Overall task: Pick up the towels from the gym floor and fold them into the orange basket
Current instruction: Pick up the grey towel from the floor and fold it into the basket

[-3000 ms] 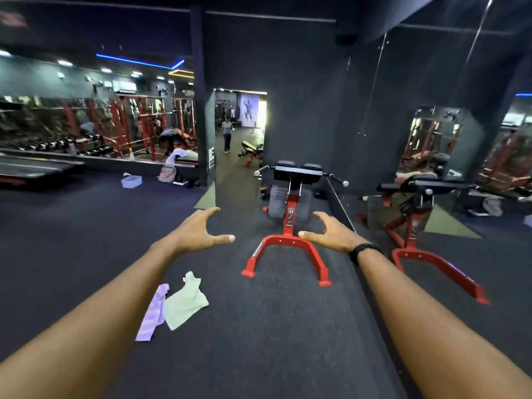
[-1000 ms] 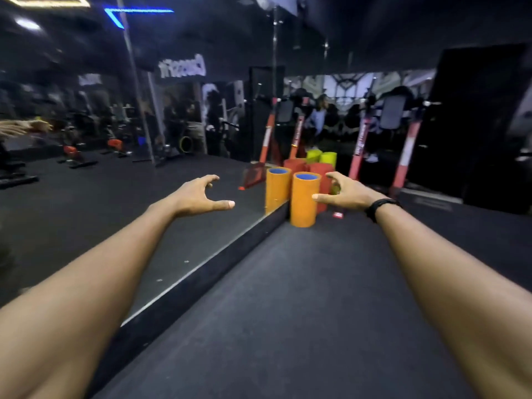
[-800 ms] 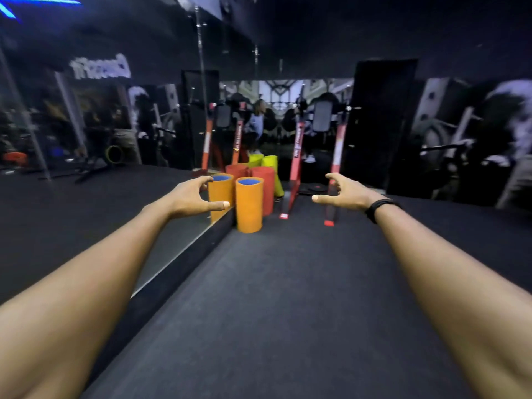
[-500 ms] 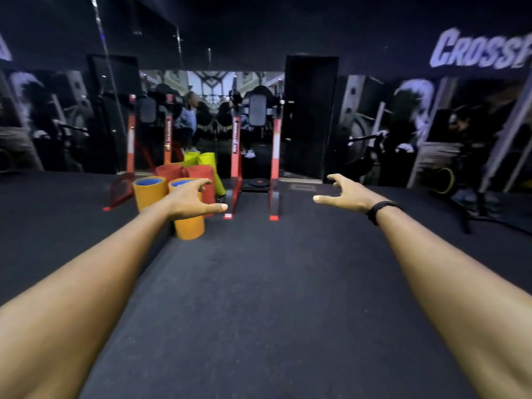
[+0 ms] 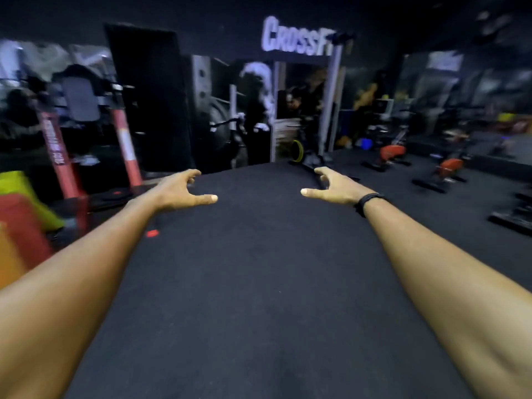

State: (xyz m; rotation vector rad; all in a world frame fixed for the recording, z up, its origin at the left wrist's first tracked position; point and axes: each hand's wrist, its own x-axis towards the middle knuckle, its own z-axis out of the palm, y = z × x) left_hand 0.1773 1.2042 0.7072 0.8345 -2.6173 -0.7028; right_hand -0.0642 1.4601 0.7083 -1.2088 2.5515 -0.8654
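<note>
Nearest, two bare forearms reach forward over the dark speckled rubber gym floor (image 5: 259, 298). The left hand (image 5: 184, 190) and the right hand (image 5: 331, 187), which wears a black wristband (image 5: 370, 200), hover apart above the mat with fingers spread and loosely curled, thumbs pointing inward; they hold nothing, just as half a second ago. What has changed is the view: it has swung right, so the orange, red and yellow-green foam cylinders (image 5: 20, 220) that stood ahead of the left hand now blur at the left edge. Farther off stand red upright machine posts (image 5: 126, 148), then red-seated exercise bikes (image 5: 391, 154) and a white wall sign (image 5: 299, 37). No towel and no orange basket are in view here; the towels seen three seconds ago lie out of frame. In my judgement, the person is scanning the room and nothing is picked up yet.
</note>
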